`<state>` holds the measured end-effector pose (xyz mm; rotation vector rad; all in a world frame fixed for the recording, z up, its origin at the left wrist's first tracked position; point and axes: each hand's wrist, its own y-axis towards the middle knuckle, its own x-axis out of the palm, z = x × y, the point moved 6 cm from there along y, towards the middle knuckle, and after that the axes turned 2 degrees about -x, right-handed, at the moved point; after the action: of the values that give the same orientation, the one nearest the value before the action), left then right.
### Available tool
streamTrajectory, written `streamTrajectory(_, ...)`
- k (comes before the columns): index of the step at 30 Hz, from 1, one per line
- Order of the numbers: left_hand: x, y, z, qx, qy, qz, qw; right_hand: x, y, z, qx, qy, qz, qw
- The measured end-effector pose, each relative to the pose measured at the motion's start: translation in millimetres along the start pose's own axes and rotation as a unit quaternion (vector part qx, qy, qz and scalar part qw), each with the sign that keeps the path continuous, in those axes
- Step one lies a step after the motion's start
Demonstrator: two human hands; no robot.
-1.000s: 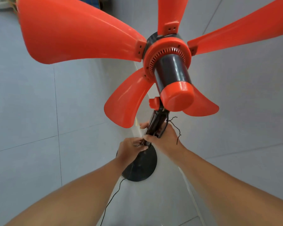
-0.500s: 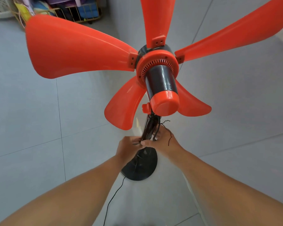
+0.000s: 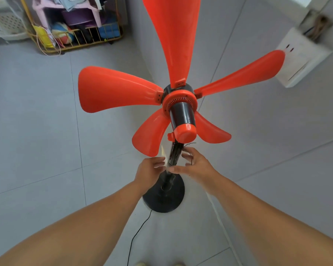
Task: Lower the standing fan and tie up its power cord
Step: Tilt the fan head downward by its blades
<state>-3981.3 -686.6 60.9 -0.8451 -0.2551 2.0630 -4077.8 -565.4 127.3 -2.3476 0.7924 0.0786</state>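
The standing fan has orange blades and a black motor housing with an orange rear cap. Its black pole drops to a round black base on the grey tiled floor. A bundle of black power cord lies against the pole just under the motor. My left hand is just left of the pole and my right hand just right of it, both with fingers spread and not gripping. A thin black tie end sticks out over my right fingers. More cord trails from the base toward me.
A yellow wire cart full of clothes and a white basket stand at the far left. A grey wall rises behind and right of the fan, with a white socket box near one blade tip. Shoe tips show at the bottom.
Both hands were closed on the cord bundle at the pole; now they have let go and opened. The view has pulled back, so the fan looks smaller and lower in frame.
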Motion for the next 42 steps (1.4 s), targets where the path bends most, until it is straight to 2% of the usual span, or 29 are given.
streamTrajectory(8, -40.7, -29.6, 32.9, 0.005, -0.049, 0.016, 0.999, -9.2, -45.0, -22.1, 0.024, -0.042, -0.021, 0.999)
streamTrajectory(13, -66.6, -48.4, 67.2, 0.062, -0.025, 0.054, 0.996, -22.7, -57.5, -62.7, -0.023, -0.002, 0.065, 0.998)
streamTrajectory(21, -114.7, -70.4, 128.6, 0.185, 0.022, 0.110, 0.976, -33.9, -47.8, -118.2, -0.060, -0.082, 0.183, 0.978)
streamTrajectory(27, -147.2, -80.4, 153.4, 0.209, 0.035, 0.124, 0.969, -28.2, -28.9, -141.0, 0.049, -0.240, 0.166, 0.955)
streamTrajectory(34, -156.7, -83.8, 156.6, 0.205, 0.093, 0.115, 0.968, -15.4, -19.3, -132.9, 0.144, -0.135, 0.160, 0.967)
streamTrajectory(42, -159.0, -90.7, 167.2, 0.205, 0.143, 0.127, 0.960, -16.0, -34.6, -122.4, 0.160, -0.201, 0.157, 0.954)
